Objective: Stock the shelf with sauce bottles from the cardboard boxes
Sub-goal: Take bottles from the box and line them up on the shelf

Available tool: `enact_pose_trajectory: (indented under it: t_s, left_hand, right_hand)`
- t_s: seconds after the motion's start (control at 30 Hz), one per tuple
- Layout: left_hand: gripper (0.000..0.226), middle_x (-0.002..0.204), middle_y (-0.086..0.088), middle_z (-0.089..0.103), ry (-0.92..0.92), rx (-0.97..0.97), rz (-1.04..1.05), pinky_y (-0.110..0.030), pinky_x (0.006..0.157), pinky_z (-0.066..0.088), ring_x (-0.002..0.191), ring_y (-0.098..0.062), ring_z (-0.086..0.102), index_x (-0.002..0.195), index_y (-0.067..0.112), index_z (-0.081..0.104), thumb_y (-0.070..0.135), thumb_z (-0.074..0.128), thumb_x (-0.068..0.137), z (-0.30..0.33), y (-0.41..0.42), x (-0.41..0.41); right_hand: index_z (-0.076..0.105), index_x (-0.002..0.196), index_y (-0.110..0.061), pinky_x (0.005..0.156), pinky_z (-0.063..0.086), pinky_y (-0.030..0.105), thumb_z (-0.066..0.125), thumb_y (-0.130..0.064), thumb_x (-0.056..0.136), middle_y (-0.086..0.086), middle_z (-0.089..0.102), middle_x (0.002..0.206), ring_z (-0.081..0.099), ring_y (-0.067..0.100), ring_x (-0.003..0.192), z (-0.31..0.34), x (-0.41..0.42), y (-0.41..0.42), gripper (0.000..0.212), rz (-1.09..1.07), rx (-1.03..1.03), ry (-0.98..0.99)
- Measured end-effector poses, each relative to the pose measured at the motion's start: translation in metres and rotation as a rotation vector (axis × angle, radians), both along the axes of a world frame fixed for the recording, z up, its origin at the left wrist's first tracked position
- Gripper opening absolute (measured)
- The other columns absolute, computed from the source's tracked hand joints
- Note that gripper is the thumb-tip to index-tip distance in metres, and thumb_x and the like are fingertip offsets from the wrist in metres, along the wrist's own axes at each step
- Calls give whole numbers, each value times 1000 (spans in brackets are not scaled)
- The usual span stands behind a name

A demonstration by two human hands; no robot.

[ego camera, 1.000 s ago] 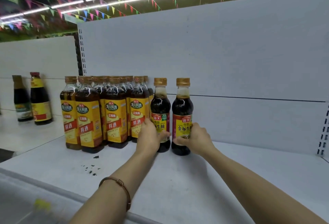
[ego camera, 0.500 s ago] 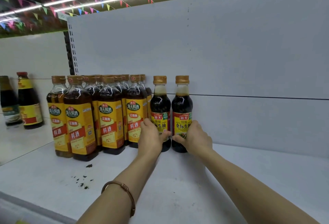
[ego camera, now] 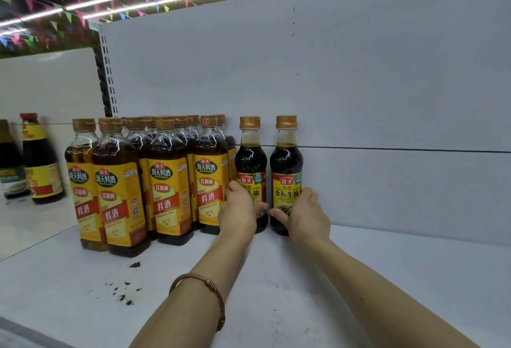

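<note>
Two dark soy sauce bottles with gold caps stand upright side by side against the back panel of the white shelf (ego camera: 276, 306). My left hand (ego camera: 239, 213) is wrapped around the lower part of the left soy bottle (ego camera: 250, 158). My right hand (ego camera: 307, 215) grips the base of the right soy bottle (ego camera: 286, 165). Both bottles rest on the shelf board. A brown bracelet sits on my left wrist. No cardboard box is in view.
A block of several taller cooking wine bottles (ego camera: 166, 179) with yellow labels stands directly left of my left hand. Two other sauce bottles (ego camera: 38, 165) stand on the neighbouring shelf section at far left. Dark specks (ego camera: 121, 289) lie on the shelf front. Bare shelf extends to the right.
Both soy bottles have slid back across the shelf until they stand at the back panel, beside the rear of the cooking wine block. My hands stayed on them.
</note>
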State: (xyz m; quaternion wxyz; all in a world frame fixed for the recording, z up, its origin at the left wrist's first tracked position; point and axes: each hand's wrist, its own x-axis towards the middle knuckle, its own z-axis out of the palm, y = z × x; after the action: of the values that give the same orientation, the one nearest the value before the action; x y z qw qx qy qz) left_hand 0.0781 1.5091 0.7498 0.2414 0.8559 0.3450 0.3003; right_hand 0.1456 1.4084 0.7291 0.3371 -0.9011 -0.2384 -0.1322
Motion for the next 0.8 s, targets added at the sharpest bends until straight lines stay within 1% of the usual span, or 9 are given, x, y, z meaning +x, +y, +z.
enact_pose_trajectory:
  t_s: [0.17,0.3,0.43,0.6,0.67,0.8]
  left_hand:
    - [65,127,-16,50,-24,-6,-13,-44,93,48,117,-36,53,125,5,32,35,72,83,-1,5,8]
    - [63,125,-17,53,-31,16,-9,-45,91,48,115,-37,54,123,5,33,36,71,84,-4,7,14]
    - [62,122,-16,56,-48,28,-6,-45,89,50,112,-36,56,121,5,34,37,71,83,-7,8,16]
    - [57,117,-16,60,-37,22,-8,-44,88,51,109,-35,59,119,6,34,37,69,85,-10,7,14]
    - [58,119,-16,59,-12,-15,-34,-44,90,49,111,-35,58,122,7,33,37,67,87,-9,6,13]
    - [67,125,-14,58,95,-28,-107,-46,96,48,114,-33,57,138,10,26,34,65,89,-11,8,3]
  right_hand:
    - [34,124,-7,79,45,36,66,-54,84,8,48,124,55,27,109,-2,7,1,69,19,22,-1]
    - [34,125,-8,78,45,36,66,-53,84,8,48,124,55,27,109,-3,12,2,69,26,26,-4]
    - [34,125,-9,81,49,38,68,-53,83,8,47,124,55,26,109,-4,14,2,70,32,47,4]
    - [34,125,-9,82,48,37,68,-53,83,7,47,124,53,26,110,-5,11,2,69,42,47,21]
    - [34,126,-9,85,49,39,68,-52,83,8,47,126,52,26,112,-2,9,1,69,60,54,60]
    - [33,129,-8,94,47,45,65,-51,86,11,44,131,50,30,118,6,5,-6,69,129,48,174]
